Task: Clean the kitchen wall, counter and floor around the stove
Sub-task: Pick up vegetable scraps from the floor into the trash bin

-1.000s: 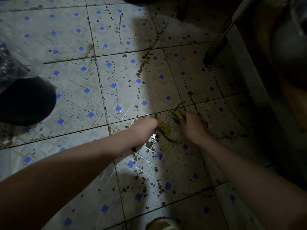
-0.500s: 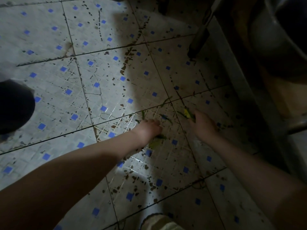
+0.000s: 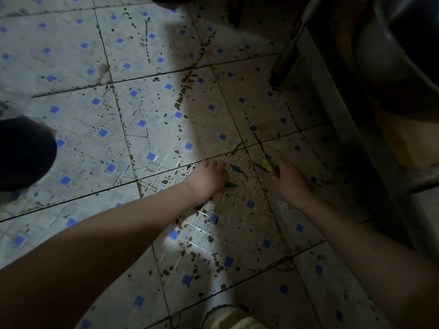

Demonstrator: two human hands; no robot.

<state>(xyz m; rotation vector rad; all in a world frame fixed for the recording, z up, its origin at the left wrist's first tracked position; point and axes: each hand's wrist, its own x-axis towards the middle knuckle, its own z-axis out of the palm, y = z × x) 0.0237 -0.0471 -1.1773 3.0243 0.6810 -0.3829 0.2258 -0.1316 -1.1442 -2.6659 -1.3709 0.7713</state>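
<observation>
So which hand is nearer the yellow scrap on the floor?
Right. The right hand has its fingertips at the yellow scrap; the left hand is apart from it, off to its left.

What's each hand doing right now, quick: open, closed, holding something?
Left hand: fingers curled down over green scraps; whether it grips them cannot be told.
Right hand: closed, holding a yellow-green scrap.

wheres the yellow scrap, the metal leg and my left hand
yellow scrap (image 3: 267, 165): head view, its bright yellow middle
metal leg (image 3: 287, 55): head view, lower shaft above the foot
left hand (image 3: 206, 179): head view, back of the hand
</observation>
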